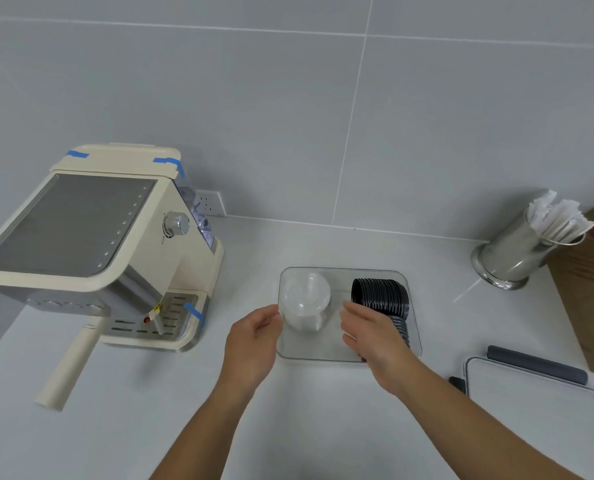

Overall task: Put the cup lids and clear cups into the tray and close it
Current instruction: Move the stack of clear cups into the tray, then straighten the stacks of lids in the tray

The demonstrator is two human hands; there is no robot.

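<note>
Head cam: cups and lids sitting in the tray, both hands hovering

Clear tray (413, 327) at center holds clear cups (306, 303) toward 9 o'clock and black cup lids (380, 294) toward 3. Left hand (254, 341) and right hand (371, 336) flank the cups, fingers loosely curled, gripping nothing. Tray lid (530, 396) lies at 4 o'clock.

Bright, even light — soft shadows, edges bowed by wide-angle.

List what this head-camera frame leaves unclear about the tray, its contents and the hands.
- Stack of ribbed black cup lids: near end hidden behind the right hand.
- Stack of clear plastic cups: count unreadable, too transparent.
- Left hand: contact with the clear rectangular tray uncertain.
- White tray lid with grey handle: cut off by the right edge.
</note>
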